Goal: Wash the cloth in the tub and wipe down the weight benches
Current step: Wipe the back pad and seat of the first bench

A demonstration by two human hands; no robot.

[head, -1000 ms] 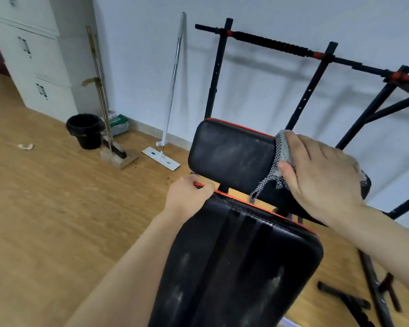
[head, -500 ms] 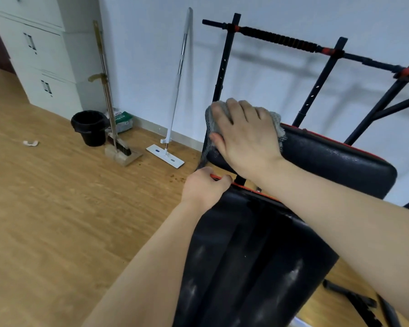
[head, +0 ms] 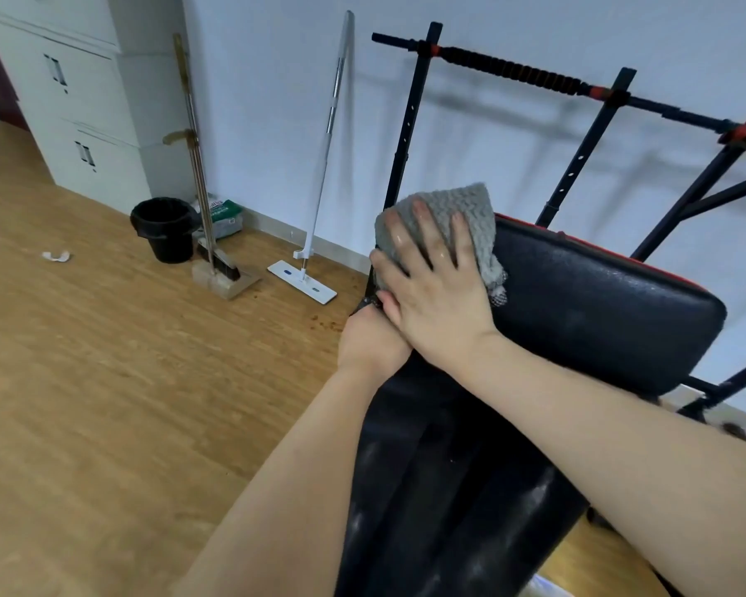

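1. Along the wall at left: a white cabinet (head: pixel 82 122), a black bin (head: pixel 164 230), a broom (head: pixel 216 265) and a flat mop (head: pixel 302 282), all on the wood floor.
2. The left grip (head: pixel 369 342) sits at the upper end of the weight bench's near pad (head: pixel 448 489). Its fingers are hidden beneath the right grip (head: pixel 436 295), so whether it is clenched cannot be told.
3. The grey cloth (head: pixel 457 209) lies over the left end of the far pad (head: pixel 599 303), directly under the right grip's fingers, and projects past the fingertips.
4. The right grip is released, with its fingers straight and spread, pressing the cloth flat onto the far pad.
5. A black rack bar (head: pixel 513 73) runs behind the far pad.
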